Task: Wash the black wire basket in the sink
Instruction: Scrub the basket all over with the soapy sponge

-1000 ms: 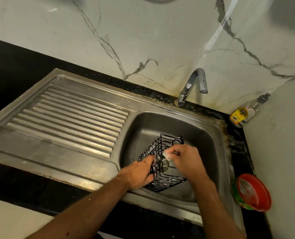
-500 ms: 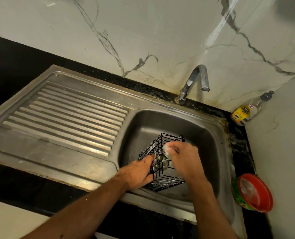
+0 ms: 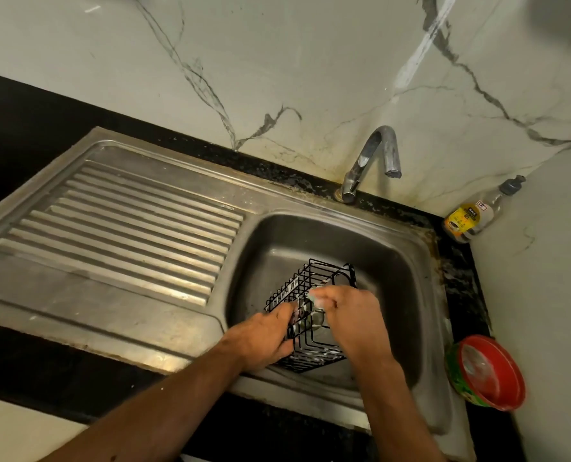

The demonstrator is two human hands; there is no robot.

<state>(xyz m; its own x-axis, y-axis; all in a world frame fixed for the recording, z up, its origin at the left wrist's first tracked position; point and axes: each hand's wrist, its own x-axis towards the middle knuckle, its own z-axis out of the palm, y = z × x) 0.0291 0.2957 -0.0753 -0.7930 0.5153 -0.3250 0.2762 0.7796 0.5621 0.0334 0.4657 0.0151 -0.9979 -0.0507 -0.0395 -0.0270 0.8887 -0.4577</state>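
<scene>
A steel sink (image 3: pixel 407 261) with a ribbed drainboard (image 3: pixel 127 235) on its left fills the view, set in a dark counter below a veined marble wall. The tap (image 3: pixel 374 161) stands behind the bowl, and no water can be seen running from it. Inside the bowl, toward its near side, the black wire basket (image 3: pixel 314 288) is tilted on edge, with pale suds clinging to some of its wires.

The left hand (image 3: pixel 264 338) grips the basket's near left side, fingers curled round the wires, holding it steady. The right hand (image 3: pixel 350 315) pinches a small pale scrubber (image 3: pixel 315 296) and presses it against the basket's upper wires.

At the right edge of the counter sit a red-lidded tub (image 3: pixel 490 371) and, in the far corner, a soap bottle (image 3: pixel 470 218).

Judging by the suds, the wash is at the scrubbing stage. Some wires look soaped, though how many is unclear. Finishing the scrub and rinsing probably remain.
</scene>
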